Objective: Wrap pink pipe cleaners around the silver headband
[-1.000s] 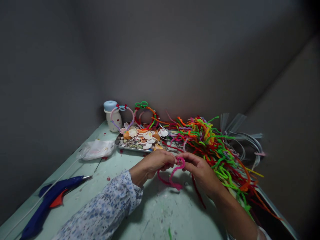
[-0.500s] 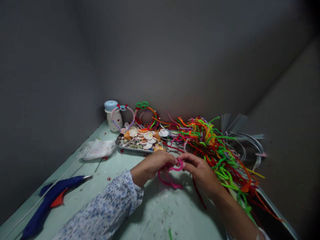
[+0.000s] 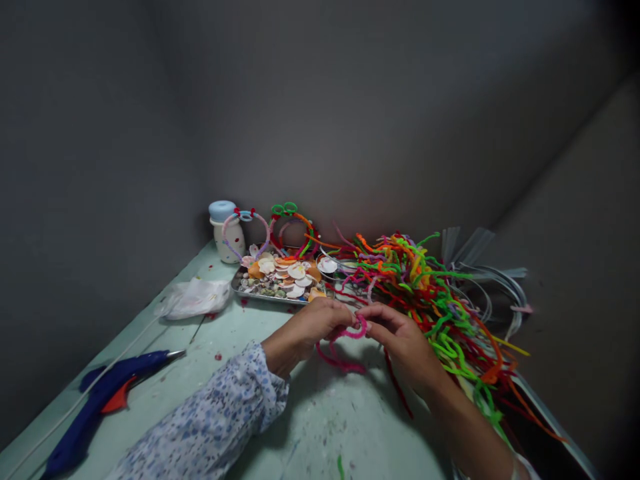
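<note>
A bright pink pipe cleaner (image 3: 356,333), bent into curves, is pinched between my two hands above the pale green table. My left hand (image 3: 320,325) closes its fingertips on one part of it. Just to the right, my right hand (image 3: 397,337) grips the small bend at the top between thumb and index finger. A looped stretch (image 3: 334,363) of the pink pipe cleaner hangs below my left fingers. Part of it is hidden behind the fingers, so I cannot tell how the pieces join.
A metal tray (image 3: 267,297) of seashells lies beyond my hands, with decorated rings (image 3: 246,230) and a lidded white jar (image 3: 229,237) behind. Tangled colourful pipe cleaners (image 3: 430,287) crowd the right. At left are a blue glue gun (image 3: 107,400) and a plastic bag (image 3: 195,298).
The dangling end of the pink pipe cleaner has shifted slightly upward. Both hands stay nearly in place, still pinching it.
</note>
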A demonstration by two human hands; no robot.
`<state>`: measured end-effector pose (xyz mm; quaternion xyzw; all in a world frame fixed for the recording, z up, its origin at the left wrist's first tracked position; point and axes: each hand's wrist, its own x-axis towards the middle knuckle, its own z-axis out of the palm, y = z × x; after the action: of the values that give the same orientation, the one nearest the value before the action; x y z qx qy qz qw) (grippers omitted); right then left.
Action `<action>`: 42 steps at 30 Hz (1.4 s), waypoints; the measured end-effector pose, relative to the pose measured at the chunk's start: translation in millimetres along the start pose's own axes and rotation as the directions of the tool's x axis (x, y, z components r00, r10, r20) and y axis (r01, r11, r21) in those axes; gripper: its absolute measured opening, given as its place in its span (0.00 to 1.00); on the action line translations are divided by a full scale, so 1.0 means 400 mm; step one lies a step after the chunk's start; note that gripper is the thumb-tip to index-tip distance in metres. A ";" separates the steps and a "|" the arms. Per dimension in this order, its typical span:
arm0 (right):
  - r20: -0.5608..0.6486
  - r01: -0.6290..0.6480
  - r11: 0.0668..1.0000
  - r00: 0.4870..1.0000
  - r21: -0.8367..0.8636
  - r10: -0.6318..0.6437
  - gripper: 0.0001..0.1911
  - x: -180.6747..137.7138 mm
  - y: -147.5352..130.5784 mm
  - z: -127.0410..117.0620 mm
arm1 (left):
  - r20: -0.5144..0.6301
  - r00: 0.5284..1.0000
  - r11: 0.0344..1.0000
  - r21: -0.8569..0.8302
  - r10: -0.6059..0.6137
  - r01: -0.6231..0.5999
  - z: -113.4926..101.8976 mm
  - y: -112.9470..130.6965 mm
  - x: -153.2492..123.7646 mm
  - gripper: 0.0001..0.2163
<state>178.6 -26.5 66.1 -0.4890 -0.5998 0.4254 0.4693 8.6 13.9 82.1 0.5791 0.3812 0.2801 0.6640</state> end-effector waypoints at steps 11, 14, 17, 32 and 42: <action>0.043 -0.041 0.999 0.998 0.017 0.040 0.07 0.001 -0.005 -0.009 | -0.022 1.000 0.999 0.032 0.005 -0.004 0.004 0.024 -0.012 0.09; 0.055 -0.037 0.999 0.998 0.024 0.036 0.06 -0.001 -0.005 -0.011 | -0.023 1.000 0.999 0.038 -0.007 0.008 0.004 0.021 -0.011 0.09; 0.063 -0.031 0.999 0.998 0.036 0.028 0.06 -0.001 -0.005 -0.012 | -0.021 1.000 0.999 0.050 -0.011 0.012 0.003 0.018 -0.009 0.09; 0.023 0.080 0.997 0.996 0.021 -0.081 0.03 0.001 0.008 -0.013 | 0.018 1.000 1.000 -0.004 -0.009 0.009 0.009 0.031 -0.011 0.05; 0.020 0.336 0.916 0.940 -0.220 -0.340 0.05 -0.008 -0.005 -0.015 | 0.019 1.000 1.000 -0.012 -0.011 0.011 0.009 0.034 -0.016 0.04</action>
<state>184.2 -29.7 68.7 -0.4309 -0.7141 0.2641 0.4843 8.9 9.1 96.8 0.5756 0.3765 0.2732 0.6725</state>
